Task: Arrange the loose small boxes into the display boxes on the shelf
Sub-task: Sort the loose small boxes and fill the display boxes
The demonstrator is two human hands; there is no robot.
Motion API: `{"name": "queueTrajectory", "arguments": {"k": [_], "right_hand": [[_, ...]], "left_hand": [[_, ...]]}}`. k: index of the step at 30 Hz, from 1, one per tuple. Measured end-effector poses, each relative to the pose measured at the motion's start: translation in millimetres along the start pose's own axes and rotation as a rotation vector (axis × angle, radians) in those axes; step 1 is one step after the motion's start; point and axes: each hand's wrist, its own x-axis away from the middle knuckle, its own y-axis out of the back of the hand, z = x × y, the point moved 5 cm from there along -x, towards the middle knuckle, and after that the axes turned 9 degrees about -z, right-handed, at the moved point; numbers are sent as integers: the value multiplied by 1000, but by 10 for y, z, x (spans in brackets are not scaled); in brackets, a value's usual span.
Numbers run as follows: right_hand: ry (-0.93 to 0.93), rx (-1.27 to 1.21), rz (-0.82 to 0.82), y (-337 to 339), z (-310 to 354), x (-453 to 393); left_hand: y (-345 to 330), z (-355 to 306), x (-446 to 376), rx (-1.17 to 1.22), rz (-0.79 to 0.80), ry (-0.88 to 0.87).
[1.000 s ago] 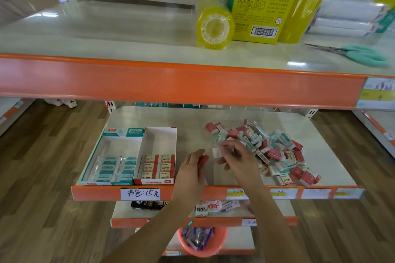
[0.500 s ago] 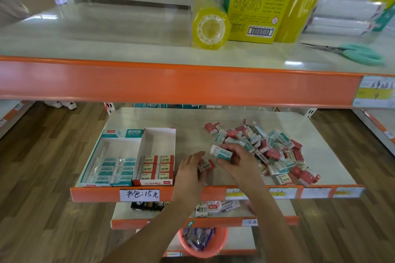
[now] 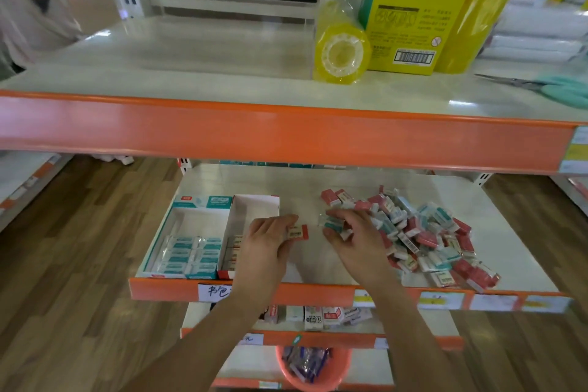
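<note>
Left hand [image 3: 265, 242], forearm reaching up over the shelf [image 3: 318, 200], pinches a red-and-white small box [image 3: 298, 231] just right of the red display box [image 3: 251, 216]. Right hand [image 3: 356, 239], fingers curled, grips a teal small box [image 3: 334, 223] at the loose pile's [image 3: 423, 232] left edge.

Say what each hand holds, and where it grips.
Left hand pinches a red small box by its left end. Right hand grips a teal small box from above.

A stationery shop: tiered orange-edged shelves [image 3: 286, 137] carry handwritten price labels [image 3: 216, 291], display boxes [image 3: 191, 232] of stock, a heap of small boxed goods [image 3: 420, 232], and tape rolls [image 3: 342, 56].
</note>
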Motion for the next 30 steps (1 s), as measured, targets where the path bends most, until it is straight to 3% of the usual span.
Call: {"name": "queueTrajectory", "arguments": {"k": [10,23,30], "right_hand": [[-70,44,107,-583,336,-44],[-79,43,74,-809,441,-63],[-52,78,75,-856,476,-81]], "left_hand": [[170,589,-190,-96,37,157],[-43,722,-183,-148,286,169],[-79,708,-177,-199,300,220]]}}
